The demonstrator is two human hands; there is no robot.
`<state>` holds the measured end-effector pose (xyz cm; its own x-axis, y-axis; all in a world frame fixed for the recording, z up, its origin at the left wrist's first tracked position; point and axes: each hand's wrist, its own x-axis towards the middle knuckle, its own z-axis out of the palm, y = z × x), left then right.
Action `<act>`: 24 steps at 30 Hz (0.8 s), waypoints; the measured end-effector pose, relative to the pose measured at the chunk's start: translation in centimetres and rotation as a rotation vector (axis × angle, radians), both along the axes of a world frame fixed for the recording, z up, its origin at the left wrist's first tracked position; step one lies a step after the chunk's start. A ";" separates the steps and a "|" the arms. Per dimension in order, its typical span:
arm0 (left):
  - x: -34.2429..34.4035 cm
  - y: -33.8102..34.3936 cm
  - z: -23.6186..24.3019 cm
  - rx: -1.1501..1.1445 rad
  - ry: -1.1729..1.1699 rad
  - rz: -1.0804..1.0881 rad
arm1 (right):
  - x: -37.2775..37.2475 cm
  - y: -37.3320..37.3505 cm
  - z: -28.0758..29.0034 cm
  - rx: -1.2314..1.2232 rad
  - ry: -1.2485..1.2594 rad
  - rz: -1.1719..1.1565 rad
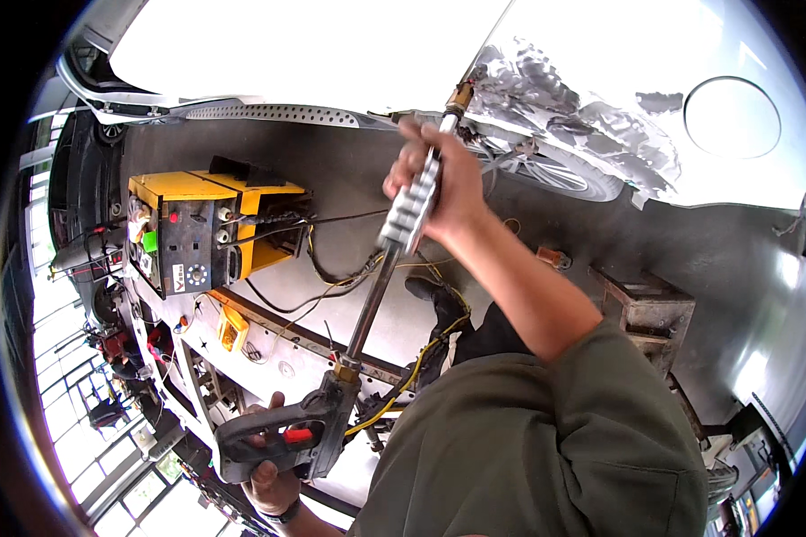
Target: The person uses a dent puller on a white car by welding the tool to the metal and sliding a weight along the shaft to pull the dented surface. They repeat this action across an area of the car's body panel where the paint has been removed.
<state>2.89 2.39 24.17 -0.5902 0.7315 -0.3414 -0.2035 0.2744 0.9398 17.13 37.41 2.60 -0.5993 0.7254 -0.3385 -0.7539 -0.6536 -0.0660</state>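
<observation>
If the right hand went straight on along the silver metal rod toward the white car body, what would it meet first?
Probably the brass-coloured cylindrical fitting, just ahead of the right hand along the silver metal rod. The white car body seems to come after; depth is unclear.

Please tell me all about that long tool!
The long tool slants toward the upper right. It has a dark grey loop handle with a red button, a metal rod, a ribbed silver sleeve and a brass-coloured front end. The left hand holds the handle; the right hand grips the sleeve. Whether it touches the car is unclear.
</observation>
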 end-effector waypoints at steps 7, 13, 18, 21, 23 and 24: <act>-3.2 -4.7 3.2 -0.070 0.219 0.013 | -2.1 -13.3 6.6 -0.179 0.068 0.460; -0.9 -4.4 0.5 -0.020 0.087 0.202 | -1.6 -11.6 5.5 -0.105 -0.004 0.421; 0.3 -2.1 -0.7 0.048 -0.059 0.191 | -0.9 -9.8 5.1 -0.049 -0.024 0.389; 0.2 -1.6 -0.6 0.058 -0.051 0.163 | -0.8 -9.6 4.9 -0.059 -0.027 0.376; 0.3 -1.2 -0.5 0.050 -0.040 0.145 | -0.8 -9.5 4.8 -0.066 -0.014 0.371; 0.6 -0.7 -0.4 0.061 -0.035 0.150 | -0.8 -9.5 4.8 -0.062 -0.029 0.377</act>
<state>3.52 1.65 23.78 -0.6827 0.6561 -0.3216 -0.2711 0.1813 0.9453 16.30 27.88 7.45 -0.8094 0.4335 -0.3961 -0.4583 -0.8881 -0.0353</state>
